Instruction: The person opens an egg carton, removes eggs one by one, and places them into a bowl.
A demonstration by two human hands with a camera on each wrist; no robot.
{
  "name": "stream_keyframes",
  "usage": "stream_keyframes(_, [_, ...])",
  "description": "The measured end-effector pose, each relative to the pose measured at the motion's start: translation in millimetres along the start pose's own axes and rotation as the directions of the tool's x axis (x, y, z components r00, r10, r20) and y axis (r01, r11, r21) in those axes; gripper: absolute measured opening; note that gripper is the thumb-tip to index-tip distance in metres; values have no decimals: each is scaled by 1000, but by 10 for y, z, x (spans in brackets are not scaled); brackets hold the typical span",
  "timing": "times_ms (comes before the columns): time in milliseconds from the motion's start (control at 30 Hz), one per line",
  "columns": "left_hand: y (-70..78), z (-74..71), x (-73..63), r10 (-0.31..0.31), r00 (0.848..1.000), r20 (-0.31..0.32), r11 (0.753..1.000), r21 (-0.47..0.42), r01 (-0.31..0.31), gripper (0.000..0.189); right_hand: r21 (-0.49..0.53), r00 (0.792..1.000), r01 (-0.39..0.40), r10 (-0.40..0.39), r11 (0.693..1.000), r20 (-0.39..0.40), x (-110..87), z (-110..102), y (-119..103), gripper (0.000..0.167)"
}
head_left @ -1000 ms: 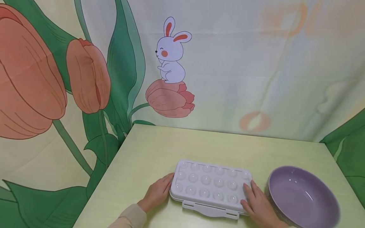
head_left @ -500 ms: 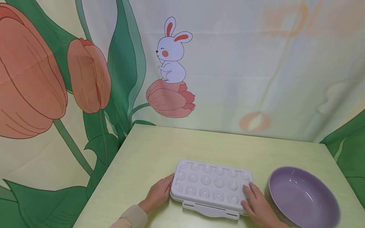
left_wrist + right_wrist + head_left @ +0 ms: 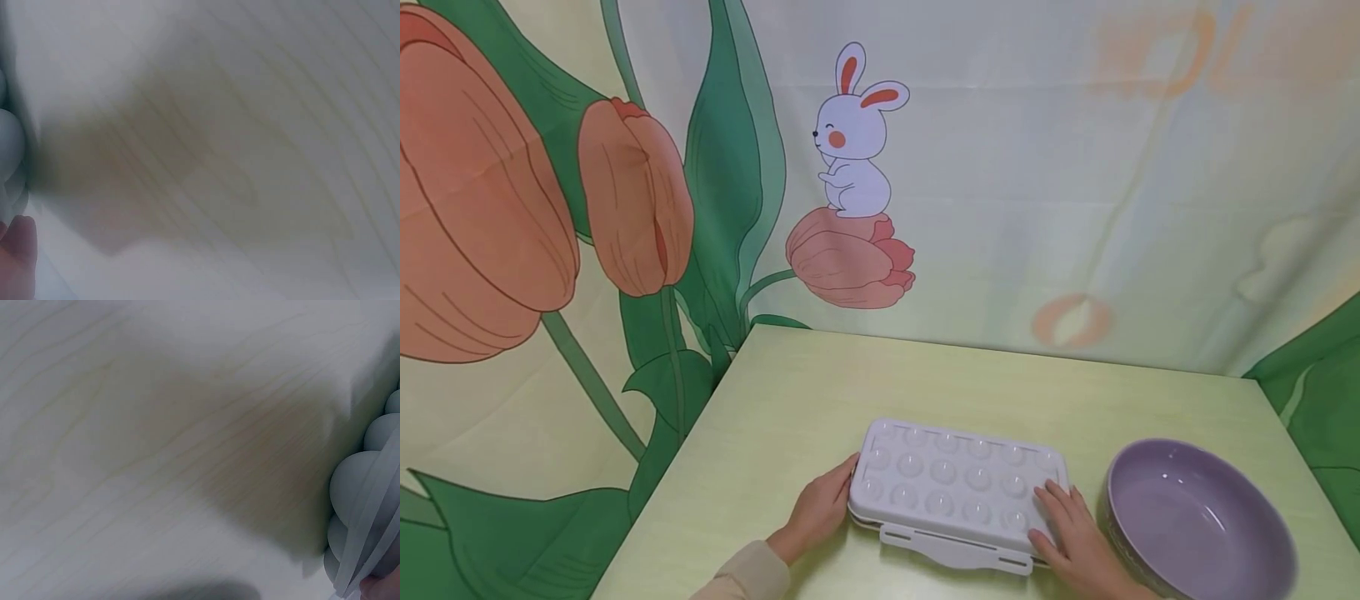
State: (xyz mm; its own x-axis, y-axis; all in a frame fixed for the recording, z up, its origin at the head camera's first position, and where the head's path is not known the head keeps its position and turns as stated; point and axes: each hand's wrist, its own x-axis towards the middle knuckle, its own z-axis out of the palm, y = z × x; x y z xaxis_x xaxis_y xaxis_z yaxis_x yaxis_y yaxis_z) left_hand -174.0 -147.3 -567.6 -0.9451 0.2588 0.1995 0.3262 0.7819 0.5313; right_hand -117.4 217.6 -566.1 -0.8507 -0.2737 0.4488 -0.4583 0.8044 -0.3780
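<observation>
A white plastic egg box (image 3: 958, 483) with rows of domed bumps lies on the table, its latch flap (image 3: 955, 552) hanging out at the front. At its left end my left hand (image 3: 820, 507) holds the side edge; the undersides of its fingers are hidden. My right hand (image 3: 1081, 537) grips the right end, fingers over the lid and thumb by the front corner. A thin dark gap shows under the lid at the front left. In the right wrist view, a fingertip (image 3: 382, 587) is at the rim, where lid and base stand slightly apart. The left wrist view shows another fingertip (image 3: 20, 250) below the bumps.
A deep purple bowl (image 3: 1198, 517) stands right of the egg box, close beside my right hand. The pale wooden table (image 3: 820, 383) runs back to a printed cloth (image 3: 985, 167) with tulips and a rabbit.
The lid of the egg box has risen slightly, and a dark gap has appeared along its front left edge. My right fingers have shifted a little on the lid. The bowl stays put.
</observation>
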Motion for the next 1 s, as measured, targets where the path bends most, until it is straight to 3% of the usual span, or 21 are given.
stream_keyframes(300, [30,-5,26,-14,999,-41,999,-43,12,39,17,997,-28,27,999,75,4,-50,-22,69])
stream_keyframes(667, [73,-57,85,11,996,-85,999,-43,-14,35,-47,991,130,-128,990,49,-4,-102,36,81])
stream_keyframes(1000, [164,-170,153,-47,995,-91,990,-135,34,34,-56,983,143,-136,988,122,55,-234,66,83])
